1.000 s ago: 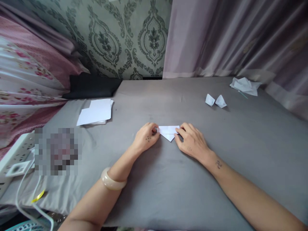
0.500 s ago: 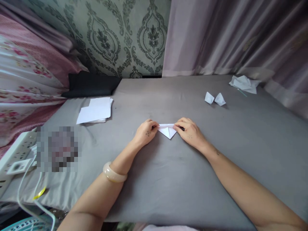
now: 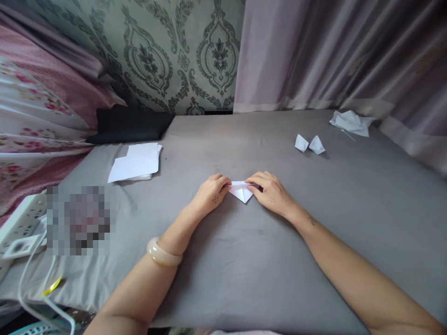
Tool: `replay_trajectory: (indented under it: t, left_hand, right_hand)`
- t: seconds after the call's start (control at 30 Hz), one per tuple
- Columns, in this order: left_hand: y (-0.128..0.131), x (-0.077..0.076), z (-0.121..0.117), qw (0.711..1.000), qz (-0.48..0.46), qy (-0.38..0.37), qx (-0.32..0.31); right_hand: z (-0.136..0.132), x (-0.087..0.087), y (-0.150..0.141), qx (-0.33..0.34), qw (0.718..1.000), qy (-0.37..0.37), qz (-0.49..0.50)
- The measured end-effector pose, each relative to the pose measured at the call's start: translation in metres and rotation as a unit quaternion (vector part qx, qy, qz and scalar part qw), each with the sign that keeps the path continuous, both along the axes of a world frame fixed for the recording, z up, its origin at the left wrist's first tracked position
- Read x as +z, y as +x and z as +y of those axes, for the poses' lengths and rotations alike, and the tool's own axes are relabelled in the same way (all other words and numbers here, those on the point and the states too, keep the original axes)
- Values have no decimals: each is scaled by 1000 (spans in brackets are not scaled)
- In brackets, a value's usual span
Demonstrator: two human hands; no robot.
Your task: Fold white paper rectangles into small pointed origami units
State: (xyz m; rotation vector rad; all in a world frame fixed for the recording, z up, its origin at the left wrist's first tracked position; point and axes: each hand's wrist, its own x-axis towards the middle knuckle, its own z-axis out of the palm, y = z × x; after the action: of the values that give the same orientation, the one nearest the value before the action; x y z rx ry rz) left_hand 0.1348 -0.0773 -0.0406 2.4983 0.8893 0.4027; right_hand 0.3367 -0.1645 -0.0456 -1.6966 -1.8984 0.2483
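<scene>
A small sheet of white paper [image 3: 243, 193], folded to a downward-pointing triangle with a narrow strip along its far edge, lies on the grey cloth in front of me. My left hand [image 3: 213, 188] pinches its left corner between thumb and fingers. At the other end, my right hand [image 3: 270, 190] is closed on the right part of the strip, thumb on the near side. Both corners are hidden under the fingers. A pale bangle [image 3: 164, 252] circles my left wrist.
Two folded white paper pieces [image 3: 309, 144] stand at the back right, with crumpled white paper [image 3: 352, 123] beyond. Stacked white sheets [image 3: 135, 162] lie at the left near a black cloth [image 3: 131, 124]. A power strip [image 3: 24, 218] with white cables sits at the left edge.
My right hand has slid left along the folded edge, toward the middle of the paper. My left hand keeps its pinch on the left corner. The whole view has shifted slightly.
</scene>
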Motion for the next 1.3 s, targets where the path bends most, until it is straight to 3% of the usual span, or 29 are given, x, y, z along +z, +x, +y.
replay_trajectory:
  t: [0.23, 0.5, 0.77, 1.17, 1.3]
  left_hand:
    - [0, -4, 2, 999, -4, 26, -25]
    - [-4, -3, 4, 999, -17, 12, -27]
    - [-5, 7, -2, 983, 79, 132, -99]
    - [-5, 21, -9, 968, 148, 153, -131]
    - [0, 28, -26, 961, 210, 157, -91]
  right_hand:
    - [5, -1, -16, -8, 1000, -11, 8]
    - [7, -5, -9, 18, 999, -27, 35]
    - [3, -8, -3, 83, 995, 13, -50]
    - [-13, 4, -12, 96, 976, 10, -197]
    - [-22, 14, -16, 87, 973, -18, -211]
